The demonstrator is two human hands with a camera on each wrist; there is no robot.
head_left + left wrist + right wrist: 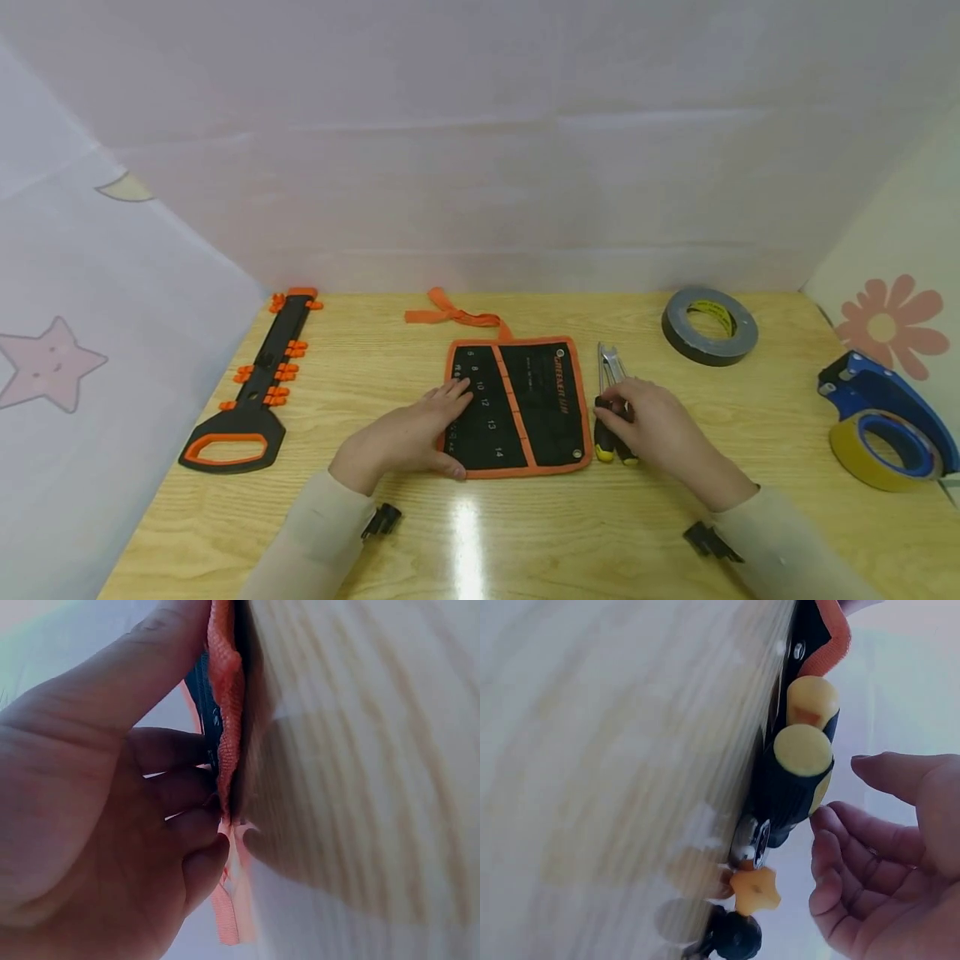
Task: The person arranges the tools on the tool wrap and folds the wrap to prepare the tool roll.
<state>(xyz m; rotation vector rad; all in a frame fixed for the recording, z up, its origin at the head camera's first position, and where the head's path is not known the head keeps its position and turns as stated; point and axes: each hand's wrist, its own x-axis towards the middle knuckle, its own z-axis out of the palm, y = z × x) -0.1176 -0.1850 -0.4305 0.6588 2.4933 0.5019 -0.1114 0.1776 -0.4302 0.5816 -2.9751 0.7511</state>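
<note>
A black tool pouch (551,408) with orange edging, printed sizes and an orange tie ribbon (468,318) lies flat on the table. My left hand (408,433) rests on its left side, thumb by the lower left corner. The left wrist view has the thumb and fingers along the orange edge (231,712). Right of the pouch lie screwdrivers (604,446) with black and yellow handles beside a silver wrench (612,360). My right hand (648,417) is over them. In the right wrist view its fingertips are right at a yellow-capped handle (791,780), with the thumb spread away.
A black tool with an orange-lined handle (273,383) and orange clips lies at the left. A roll of grey tape (678,337) sits at the back right, and a blue tape dispenser (900,383) with yellow tape (862,458) at the far right. Fabric walls (480,167) surround the table.
</note>
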